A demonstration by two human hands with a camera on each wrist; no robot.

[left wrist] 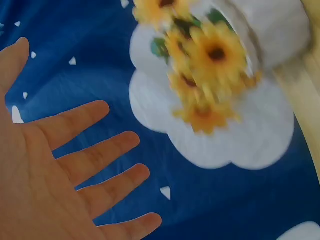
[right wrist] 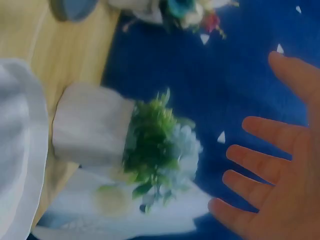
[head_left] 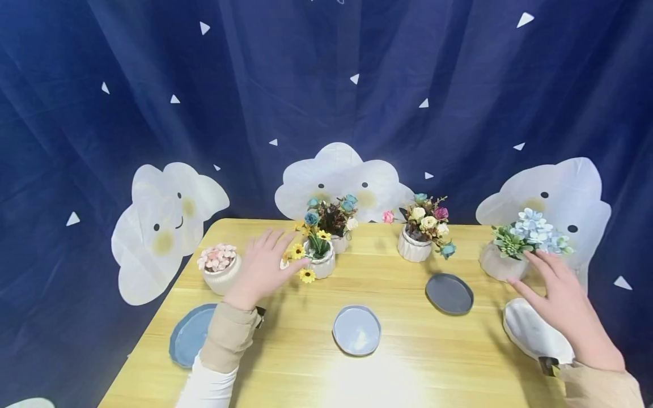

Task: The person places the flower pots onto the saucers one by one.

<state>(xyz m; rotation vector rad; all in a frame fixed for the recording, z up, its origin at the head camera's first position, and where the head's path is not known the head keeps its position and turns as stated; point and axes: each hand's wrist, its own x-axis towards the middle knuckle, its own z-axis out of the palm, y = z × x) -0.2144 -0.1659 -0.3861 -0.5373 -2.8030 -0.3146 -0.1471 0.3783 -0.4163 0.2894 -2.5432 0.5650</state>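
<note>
My left hand [head_left: 262,266] hovers over the table's left side with its fingers spread and nothing in them. Close to its thumb is a white pot of yellow sunflowers [left wrist: 216,54]; left of it stands a ribbed white pot with pale pink flowers [head_left: 218,259]. On the far right, my right hand [head_left: 561,294] reaches out with spread fingers, also holding nothing. In the head view its fingertips overlap a white pot of blue hydrangeas and green leaves [right wrist: 155,140]. Beneath that hand lies a white plate [head_left: 533,328], partly covered by it.
A blue plate [head_left: 191,334] lies at the left edge, partly behind the left sleeve. A light blue-grey plate [head_left: 357,330] is in the middle, a dark grey plate [head_left: 449,293] right of it. Two more flower pots, one with cream roses [head_left: 415,243], stand towards the back before a curtain [head_left: 326,68].
</note>
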